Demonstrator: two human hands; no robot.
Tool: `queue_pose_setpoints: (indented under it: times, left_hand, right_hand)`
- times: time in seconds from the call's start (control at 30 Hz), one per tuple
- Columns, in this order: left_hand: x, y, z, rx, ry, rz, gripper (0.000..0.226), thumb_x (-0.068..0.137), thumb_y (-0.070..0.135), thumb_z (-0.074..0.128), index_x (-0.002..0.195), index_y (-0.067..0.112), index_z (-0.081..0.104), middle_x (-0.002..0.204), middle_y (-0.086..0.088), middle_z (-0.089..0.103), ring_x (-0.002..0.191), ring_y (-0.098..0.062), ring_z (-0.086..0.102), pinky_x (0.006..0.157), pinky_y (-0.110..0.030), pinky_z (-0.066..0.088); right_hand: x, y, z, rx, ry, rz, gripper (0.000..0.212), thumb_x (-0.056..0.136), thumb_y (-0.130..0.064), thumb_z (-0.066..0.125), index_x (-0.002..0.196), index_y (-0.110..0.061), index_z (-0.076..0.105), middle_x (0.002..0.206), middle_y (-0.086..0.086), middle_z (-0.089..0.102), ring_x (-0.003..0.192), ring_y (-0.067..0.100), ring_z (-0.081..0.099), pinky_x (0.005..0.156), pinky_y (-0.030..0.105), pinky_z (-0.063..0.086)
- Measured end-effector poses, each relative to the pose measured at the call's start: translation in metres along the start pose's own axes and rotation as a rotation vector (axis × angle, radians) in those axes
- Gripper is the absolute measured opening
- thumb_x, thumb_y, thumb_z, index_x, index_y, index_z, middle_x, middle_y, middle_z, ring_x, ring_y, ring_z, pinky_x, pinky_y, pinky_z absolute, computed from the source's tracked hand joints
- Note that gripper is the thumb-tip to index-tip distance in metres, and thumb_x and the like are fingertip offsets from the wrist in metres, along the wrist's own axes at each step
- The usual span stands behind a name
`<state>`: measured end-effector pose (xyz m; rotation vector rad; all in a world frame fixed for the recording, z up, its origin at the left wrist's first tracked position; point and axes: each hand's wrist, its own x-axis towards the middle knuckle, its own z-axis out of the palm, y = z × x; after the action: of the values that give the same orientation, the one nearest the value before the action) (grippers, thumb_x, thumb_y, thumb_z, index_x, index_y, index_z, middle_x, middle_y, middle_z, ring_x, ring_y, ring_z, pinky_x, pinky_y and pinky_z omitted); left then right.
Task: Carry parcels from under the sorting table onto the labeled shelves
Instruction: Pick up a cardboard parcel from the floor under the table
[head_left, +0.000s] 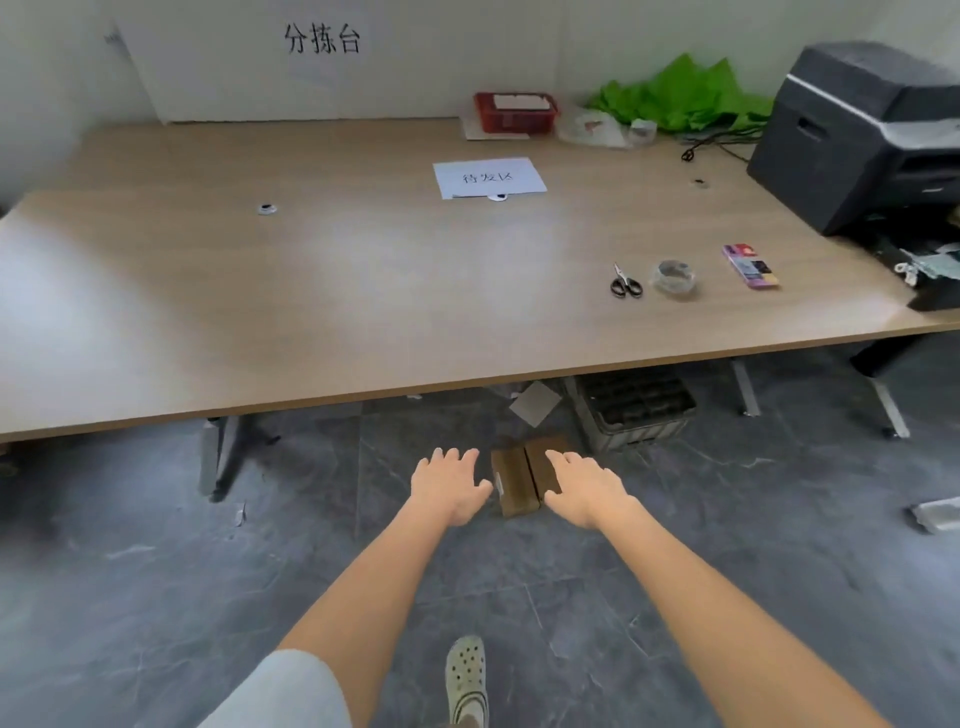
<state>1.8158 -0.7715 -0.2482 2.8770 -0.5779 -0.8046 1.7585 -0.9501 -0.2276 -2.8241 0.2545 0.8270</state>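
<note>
Two small brown cardboard parcels (517, 480) lie side by side on the grey floor, just in front of the sorting table's (311, 291) near edge. My left hand (451, 486) hovers open to the left of them, fingers spread, not touching. My right hand (584, 486) is open too and covers the right parcel's near corner; whether it touches the box I cannot tell. A flat pale cardboard piece (535, 404) lies under the table behind the parcels. No shelves are in view.
A grey plastic crate (634, 415) stands under the table at the right, between the metal table legs (210, 457). On the tabletop lie scissors (626, 283), a tape roll (674, 278), a paper sign (489, 177), a red basket (514, 111) and a black printer (862, 135). My shoe (466, 680) is below.
</note>
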Motion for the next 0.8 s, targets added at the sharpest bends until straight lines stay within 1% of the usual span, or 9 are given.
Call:
queue_pose_setpoints:
  times: [0.13,0.23,0.3,0.4,0.47,0.53,0.63,0.73,0.8]
  left_hand:
    - [0.072,-0.009,0.021,0.032,-0.043,0.011,0.062,0.094,0.043,0.030,0.151,0.020,0.020,0.155,-0.009,0.031,0.145,-0.031,0.023,0.119,-0.045,0.023]
    - [0.130,-0.017,0.060,0.027,-0.049,0.002,0.061,0.094,0.042,0.031,0.150,0.020,0.022,0.152,-0.010,0.036,0.140,-0.030,0.032,0.114,-0.043,0.028]
    - [0.167,-0.020,0.093,-0.010,-0.074,-0.021,0.062,0.094,0.042,0.032,0.151,0.022,0.021,0.152,-0.010,0.035,0.138,-0.031,0.035,0.110,-0.043,0.031]
    - [0.226,-0.025,0.150,-0.062,-0.097,-0.064,0.064,0.095,0.046,0.033,0.152,0.024,0.015,0.158,-0.006,0.025,0.144,-0.028,0.027,0.113,-0.042,0.029]
    - [0.268,-0.029,0.192,-0.078,-0.074,-0.063,0.065,0.094,0.047,0.035,0.152,0.023,0.018,0.157,-0.008,0.029,0.143,-0.028,0.028,0.113,-0.041,0.028]
    - [0.312,-0.032,0.233,-0.089,-0.055,-0.056,0.065,0.094,0.047,0.038,0.151,0.020,0.021,0.153,-0.011,0.035,0.140,-0.029,0.033,0.112,-0.042,0.030]
    - [0.378,-0.035,0.292,-0.126,-0.042,-0.067,0.064,0.093,0.046,0.040,0.150,0.019,0.025,0.150,-0.013,0.039,0.136,-0.031,0.038,0.109,-0.042,0.035]
    - [0.445,-0.040,0.347,-0.258,-0.017,-0.107,0.061,0.093,0.044,0.042,0.147,0.019,0.030,0.148,-0.014,0.041,0.133,-0.032,0.043,0.108,-0.041,0.038]
    - [0.486,-0.044,0.384,-0.430,-0.007,-0.144,0.061,0.093,0.042,0.045,0.147,0.018,0.031,0.148,-0.016,0.042,0.132,-0.034,0.044,0.107,-0.042,0.040]
  right_hand:
    - [0.078,0.015,0.018,0.012,-0.035,0.023,0.065,0.095,-0.034,0.039,0.152,-0.017,0.013,0.154,0.011,0.030,0.136,0.032,0.036,0.109,0.046,0.034]
    - [0.139,0.030,0.053,0.048,-0.059,0.045,0.065,0.095,-0.034,0.039,0.151,-0.016,0.014,0.153,0.012,0.031,0.135,0.034,0.036,0.108,0.046,0.036]
    - [0.178,0.042,0.084,0.076,-0.084,0.051,0.066,0.094,-0.034,0.041,0.151,-0.015,0.015,0.151,0.014,0.032,0.135,0.036,0.035,0.106,0.047,0.038]
    - [0.241,0.063,0.137,0.145,-0.109,0.079,0.069,0.093,-0.035,0.045,0.152,-0.018,0.012,0.154,0.012,0.027,0.138,0.036,0.032,0.106,0.047,0.038]
    - [0.284,0.078,0.176,0.198,-0.103,0.087,0.071,0.090,-0.031,0.048,0.151,-0.020,0.014,0.154,0.010,0.027,0.138,0.035,0.033,0.106,0.047,0.039]
    - [0.328,0.093,0.214,0.240,-0.083,0.087,0.072,0.085,-0.028,0.053,0.149,-0.020,0.021,0.148,0.011,0.036,0.131,0.035,0.041,0.102,0.048,0.044]
    - [0.396,0.112,0.262,0.288,-0.062,0.092,0.072,0.082,-0.023,0.056,0.147,-0.014,0.025,0.141,0.015,0.042,0.125,0.035,0.047,0.100,0.046,0.046]
    - [0.463,0.127,0.303,0.377,-0.011,0.087,0.061,0.085,-0.020,0.054,0.142,-0.011,0.036,0.137,0.016,0.047,0.125,0.033,0.048,0.101,0.040,0.045]
    - [0.502,0.136,0.332,0.421,-0.002,0.092,0.060,0.086,-0.018,0.053,0.143,-0.009,0.034,0.139,0.017,0.046,0.126,0.033,0.047,0.100,0.038,0.044]
